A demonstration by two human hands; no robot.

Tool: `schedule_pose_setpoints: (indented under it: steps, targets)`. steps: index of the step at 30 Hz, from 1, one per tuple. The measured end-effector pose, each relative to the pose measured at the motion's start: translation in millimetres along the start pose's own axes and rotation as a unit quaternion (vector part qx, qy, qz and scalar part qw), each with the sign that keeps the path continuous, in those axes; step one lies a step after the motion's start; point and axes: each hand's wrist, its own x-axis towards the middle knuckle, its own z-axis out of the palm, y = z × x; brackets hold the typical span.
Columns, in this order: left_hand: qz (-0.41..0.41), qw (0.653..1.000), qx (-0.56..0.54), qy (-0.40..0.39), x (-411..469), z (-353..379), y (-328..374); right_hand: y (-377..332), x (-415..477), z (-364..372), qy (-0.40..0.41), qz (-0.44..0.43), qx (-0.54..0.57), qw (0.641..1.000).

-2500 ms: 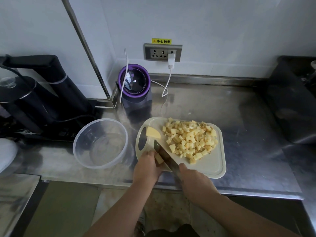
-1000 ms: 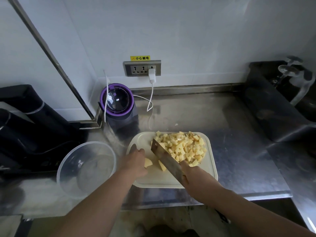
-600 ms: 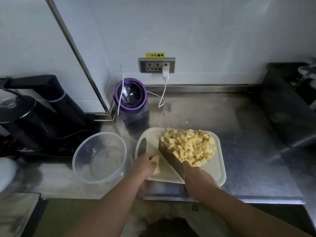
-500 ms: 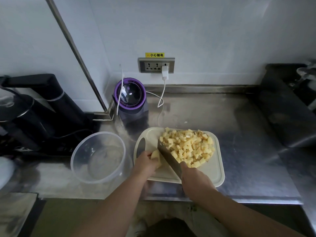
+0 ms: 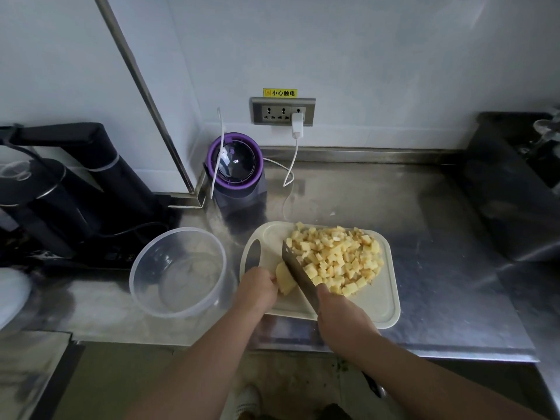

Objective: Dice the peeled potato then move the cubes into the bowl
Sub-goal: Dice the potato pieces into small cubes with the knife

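Note:
A cream cutting board (image 5: 380, 304) lies near the front edge of the steel counter. A heap of yellow potato cubes (image 5: 336, 257) covers its far right part. My left hand (image 5: 257, 291) holds an uncut potato piece (image 5: 284, 277) down on the board's left side. My right hand (image 5: 342, 313) grips a cleaver (image 5: 298, 274) whose blade stands against the right side of that piece, between it and the cubes. A clear plastic bowl (image 5: 178, 269) sits left of the board; it looks empty.
A purple-rimmed dark appliance (image 5: 235, 168) stands behind the board, with a white cable (image 5: 289, 171) plugged into the wall socket (image 5: 281, 112). A black kettle and stand (image 5: 57, 189) fill the left. A dark sink (image 5: 515, 189) is at the right.
The cleaver has shifted from the cube heap to the remaining potato piece. My left hand has moved that piece from the board's far left corner to the near side and holds it there.

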Motion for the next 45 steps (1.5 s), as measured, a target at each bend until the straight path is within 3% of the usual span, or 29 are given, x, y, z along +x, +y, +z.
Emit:
schedule_pose_setpoints:
  steps: [14, 45]
  targets:
    - [-0.062, 0.98, -0.187, -0.002, 9, 4, -3, 4, 0, -3, -0.016, -0.013, -0.024, 1.0]
    - [-0.132, 0.951, -0.277, -0.041, -3, -2, 10, 4, -4, -9, -0.008, -0.034, -0.04, 0.999]
